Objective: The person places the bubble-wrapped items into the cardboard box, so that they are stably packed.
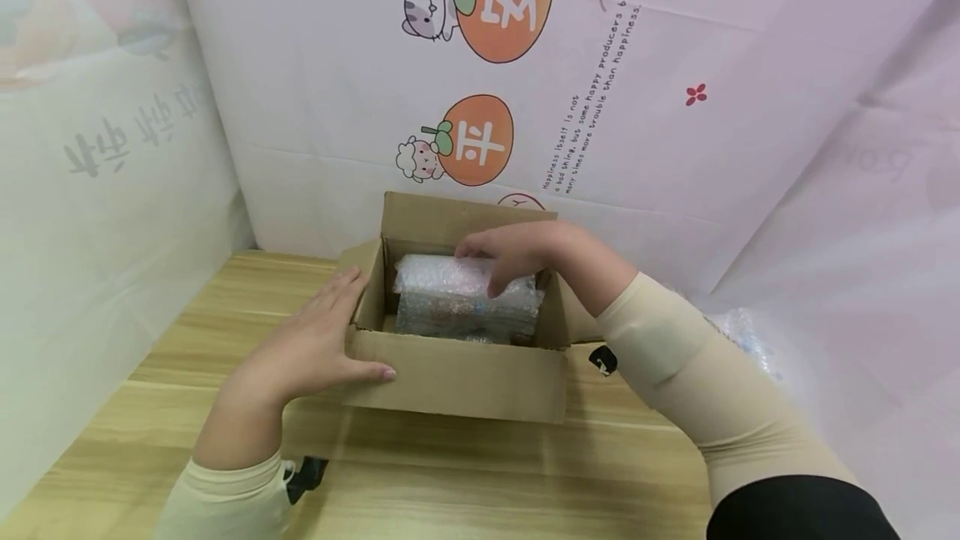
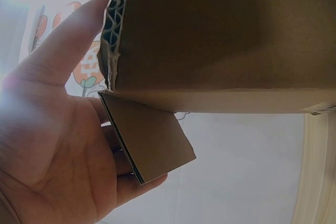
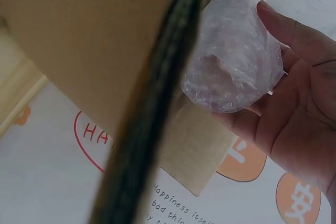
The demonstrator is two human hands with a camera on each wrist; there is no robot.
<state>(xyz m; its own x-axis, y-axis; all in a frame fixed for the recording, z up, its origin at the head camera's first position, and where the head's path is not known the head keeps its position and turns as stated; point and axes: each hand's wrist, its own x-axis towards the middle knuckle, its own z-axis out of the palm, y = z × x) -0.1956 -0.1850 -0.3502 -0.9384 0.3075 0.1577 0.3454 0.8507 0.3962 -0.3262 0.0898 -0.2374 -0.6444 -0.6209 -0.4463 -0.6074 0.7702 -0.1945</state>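
Observation:
An opened cardboard box [image 1: 457,377] sits on the wooden table with its flaps spread. Inside lies a roll-shaped bundle in bubble wrap [image 1: 427,273], on top of more bubble-wrapped stuff [image 1: 442,315]; what the wrap covers cannot be made out. My right hand [image 1: 525,248] reaches over the box and grips the upper bundle, thumb on the near side and fingers on the far side. In the right wrist view the bundle [image 3: 231,72] shows a rounded end. My left hand [image 1: 307,357] rests at the box's left corner, fingers extended along the left flap [image 2: 152,140], thumb against the front flap.
A printed white cloth [image 1: 337,107] hangs behind and at both sides of the table [image 1: 420,482]. Clear bubble wrap [image 1: 746,340] lies at the right, beyond my right forearm. The right flap [image 1: 581,315] sticks outward under that arm.

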